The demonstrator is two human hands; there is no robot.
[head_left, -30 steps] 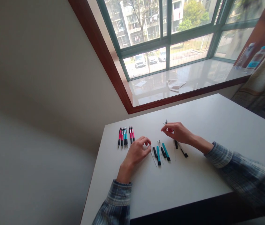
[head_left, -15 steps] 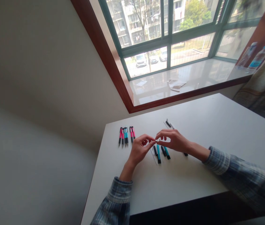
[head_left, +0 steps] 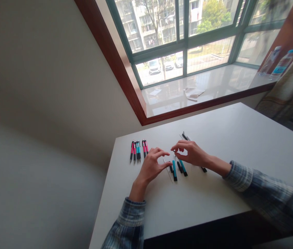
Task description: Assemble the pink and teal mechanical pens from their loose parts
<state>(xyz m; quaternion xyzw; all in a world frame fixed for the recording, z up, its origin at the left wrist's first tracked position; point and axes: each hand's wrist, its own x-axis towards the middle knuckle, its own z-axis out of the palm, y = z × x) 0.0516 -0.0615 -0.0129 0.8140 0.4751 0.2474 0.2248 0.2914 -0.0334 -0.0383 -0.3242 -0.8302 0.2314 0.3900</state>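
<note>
My left hand hovers over the white table with thumb and forefinger apart, nothing visible between them. Close to its fingertips, my right hand pinches a tiny dark piece, too small to name. Below the fingers lie pen parts: a teal pen barrel with a black end, a second teal barrel, black tubular pieces and a thin white refill. Further parts lie beyond my right hand, partly hidden by it. A dark tip shows under my right wrist.
Several whole pens, pink and teal with black grips, lie in a row left of my hands, and two pink ones beside them. The table meets the wall and a window sill holding a cloth and bottles.
My hands have come apart from a shared pinch. The left fingers have opened and dropped slightly leftward, while the small piece stays in my right fingers. The view has shifted slightly.
</note>
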